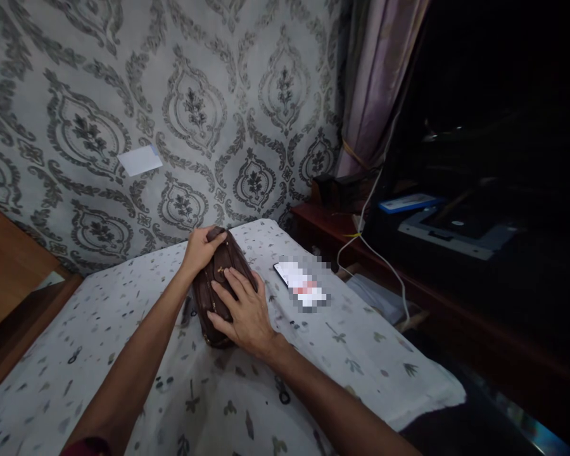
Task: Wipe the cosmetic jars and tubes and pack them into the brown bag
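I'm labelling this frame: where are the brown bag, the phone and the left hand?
brown bag (212, 297): head view, its front panel.
phone (285, 271): head view, its dark upper corner.
left hand (200, 248): head view, back of the hand.

Wall (171, 82) beyond the hands: grey w/ dark damask pattern, small pale rectangle (139, 160) stuck on it up-left of the hands. Under the hands, bed sheet (123, 304), white w/ little leaf prints. Far left of the hands, brown wooden furniture (9, 278). Up-right of the hands, pinkish curtain (380, 76) in the corner. Right of the hands, dark wood ledge (327, 221), white cable (375, 250) hanging over it; room there v. dim, mostly black. Light falls on wall & sheet only
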Demonstrator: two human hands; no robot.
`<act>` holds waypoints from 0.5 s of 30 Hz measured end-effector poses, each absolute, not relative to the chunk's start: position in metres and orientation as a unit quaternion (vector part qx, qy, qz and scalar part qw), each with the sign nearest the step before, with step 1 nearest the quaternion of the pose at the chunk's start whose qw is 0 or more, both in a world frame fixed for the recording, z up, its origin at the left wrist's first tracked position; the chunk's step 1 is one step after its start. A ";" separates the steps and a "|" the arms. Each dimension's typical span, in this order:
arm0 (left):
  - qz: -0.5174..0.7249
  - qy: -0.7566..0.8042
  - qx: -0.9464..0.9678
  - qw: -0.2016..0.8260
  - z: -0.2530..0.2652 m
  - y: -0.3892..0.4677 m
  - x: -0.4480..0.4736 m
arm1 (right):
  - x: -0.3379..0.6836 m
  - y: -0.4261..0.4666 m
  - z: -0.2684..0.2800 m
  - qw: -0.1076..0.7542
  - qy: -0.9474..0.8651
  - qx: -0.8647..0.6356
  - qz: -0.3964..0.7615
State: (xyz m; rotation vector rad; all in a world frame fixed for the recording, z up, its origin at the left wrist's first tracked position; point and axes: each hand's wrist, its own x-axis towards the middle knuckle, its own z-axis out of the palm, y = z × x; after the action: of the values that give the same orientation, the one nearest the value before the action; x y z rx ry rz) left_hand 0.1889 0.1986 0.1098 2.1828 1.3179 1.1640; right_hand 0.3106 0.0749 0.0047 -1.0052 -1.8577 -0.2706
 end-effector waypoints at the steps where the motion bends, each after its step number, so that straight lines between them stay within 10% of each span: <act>1: 0.407 0.461 0.769 0.176 0.110 0.198 0.189 | 0.311 0.075 0.005 0.489 -0.762 -0.410 -0.112; 15: 0.323 0.425 0.810 0.242 0.102 0.202 0.170 | 0.316 0.072 0.000 0.490 -0.751 -0.430 -0.107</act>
State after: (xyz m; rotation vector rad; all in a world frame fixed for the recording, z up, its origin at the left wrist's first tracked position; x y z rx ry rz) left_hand 0.1703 0.2015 0.1021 2.2147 1.1624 0.8839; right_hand 0.3164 0.0723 -0.0004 -1.0444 -1.8247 -0.2598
